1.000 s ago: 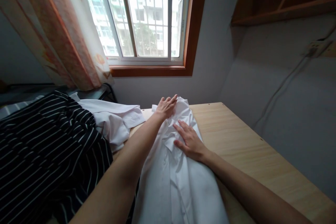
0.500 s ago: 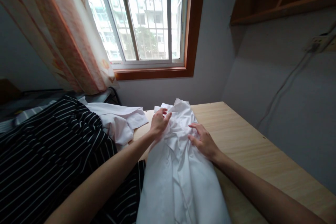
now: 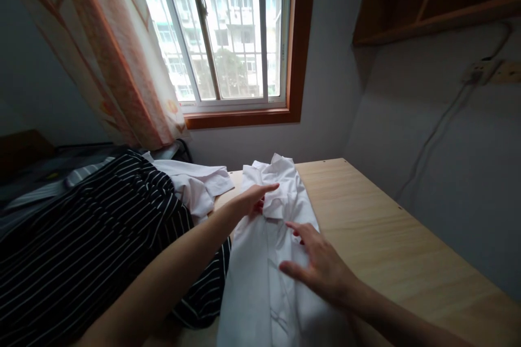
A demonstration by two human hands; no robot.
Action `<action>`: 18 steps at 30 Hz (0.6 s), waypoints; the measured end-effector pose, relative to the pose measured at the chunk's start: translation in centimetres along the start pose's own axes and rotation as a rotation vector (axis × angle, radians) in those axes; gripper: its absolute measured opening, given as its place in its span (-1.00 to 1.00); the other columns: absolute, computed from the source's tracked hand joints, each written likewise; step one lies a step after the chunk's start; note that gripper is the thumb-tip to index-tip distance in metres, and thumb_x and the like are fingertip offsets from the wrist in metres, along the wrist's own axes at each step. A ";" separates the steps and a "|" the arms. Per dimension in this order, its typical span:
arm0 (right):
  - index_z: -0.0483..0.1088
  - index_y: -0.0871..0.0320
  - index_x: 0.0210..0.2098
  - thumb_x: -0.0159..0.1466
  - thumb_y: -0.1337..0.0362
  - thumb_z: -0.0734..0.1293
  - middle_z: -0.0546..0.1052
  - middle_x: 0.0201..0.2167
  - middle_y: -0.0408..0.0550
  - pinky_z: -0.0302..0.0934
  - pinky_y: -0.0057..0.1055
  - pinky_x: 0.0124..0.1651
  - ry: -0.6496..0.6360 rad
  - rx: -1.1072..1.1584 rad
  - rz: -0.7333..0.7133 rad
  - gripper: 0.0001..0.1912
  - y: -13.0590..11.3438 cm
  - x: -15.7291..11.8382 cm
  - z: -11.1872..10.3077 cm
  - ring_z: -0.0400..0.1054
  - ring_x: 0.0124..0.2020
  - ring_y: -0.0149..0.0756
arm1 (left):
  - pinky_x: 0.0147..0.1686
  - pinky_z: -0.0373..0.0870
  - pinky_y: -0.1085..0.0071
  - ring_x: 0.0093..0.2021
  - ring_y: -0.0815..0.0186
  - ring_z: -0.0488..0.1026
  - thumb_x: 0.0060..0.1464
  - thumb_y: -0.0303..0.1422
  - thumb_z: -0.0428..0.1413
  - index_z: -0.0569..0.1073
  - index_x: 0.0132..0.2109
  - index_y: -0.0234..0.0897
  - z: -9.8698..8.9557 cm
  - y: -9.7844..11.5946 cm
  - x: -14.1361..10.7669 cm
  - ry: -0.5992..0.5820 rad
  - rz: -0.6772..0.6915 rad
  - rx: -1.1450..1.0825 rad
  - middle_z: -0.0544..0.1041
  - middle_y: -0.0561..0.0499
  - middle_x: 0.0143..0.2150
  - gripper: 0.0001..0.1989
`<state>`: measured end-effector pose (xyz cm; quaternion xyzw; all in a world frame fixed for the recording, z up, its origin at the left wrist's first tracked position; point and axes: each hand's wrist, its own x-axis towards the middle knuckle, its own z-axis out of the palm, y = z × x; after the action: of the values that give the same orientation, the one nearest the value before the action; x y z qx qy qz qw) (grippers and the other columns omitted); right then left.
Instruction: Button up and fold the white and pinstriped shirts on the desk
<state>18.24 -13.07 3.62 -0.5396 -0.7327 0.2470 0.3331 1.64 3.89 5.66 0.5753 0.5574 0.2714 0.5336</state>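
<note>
A long white shirt [image 3: 252, 271] lies lengthwise in front of me, with a flap like a collar near its upper middle. My left hand [image 3: 258, 198] rests at the left side of that flap, one digit stretched across the cloth and the others partly hidden below. Lower down, my right hand [image 3: 315, 260] hovers over or lightly touches the right half of the shirt, its thumb and fingers spread with nothing between them. The shirt's far end is bunched up, while the front strip runs down towards me with small creases.
Under the shirt is a pale wooden board [image 3: 350, 211]. A black garment with white stripes [image 3: 114, 227] is heaped on the left, beside another white cloth [image 3: 199, 181]. Ahead stand a window [image 3: 240, 38] and a curtain [image 3: 122, 65]; a wooden shelf [image 3: 431, 16] hangs at upper right.
Both hands have come nearer to me along the shirt, the right one more spread. The crumpled cloth between them lies flatter, and the collar-like flap now shows. The camera view has shifted slightly.
</note>
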 end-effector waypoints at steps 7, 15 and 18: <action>0.49 0.15 -0.16 0.19 -0.26 0.25 0.53 -0.31 0.10 0.12 0.03 0.02 -0.324 -0.435 -0.275 -0.40 -3.1 -1.0 0.9 0.37 -0.21 0.00 | -0.56 0.24 0.47 -0.57 0.39 0.32 -0.14 -0.60 0.13 0.40 -0.05 -0.35 3.9 3.4 2.1 -0.012 0.067 -0.054 0.37 0.07 -0.47 -0.59; 0.24 0.12 -0.60 0.27 0.01 0.21 0.33 -0.64 -0.17 0.05 -0.43 -0.47 0.224 -0.013 0.214 -0.59 3.0 -5.0 -7.1 0.20 -0.56 -0.34 | -0.07 0.41 0.28 0.02 0.19 0.46 0.18 -0.16 0.05 -0.09 0.39 -0.17 13.6 9.7 2.7 -0.438 0.276 -0.287 0.39 -0.20 0.18 -0.25; 0.33 0.12 -0.54 0.27 0.00 0.18 0.42 -0.58 -0.13 0.14 -0.41 -0.44 0.226 -0.031 0.397 -0.61 8.5 -8.7 -10.8 0.29 -0.50 -0.28 | 0.15 0.24 0.13 0.26 0.13 0.26 0.26 0.04 -0.18 -0.03 0.39 -0.19 14.9 9.0 1.9 -0.613 0.408 -0.172 0.22 -0.20 0.33 -0.32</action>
<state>33.45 -18.85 2.62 -0.7024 -0.5739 0.2344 0.3497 18.79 2.74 9.14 0.6820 0.2208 0.2334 0.6569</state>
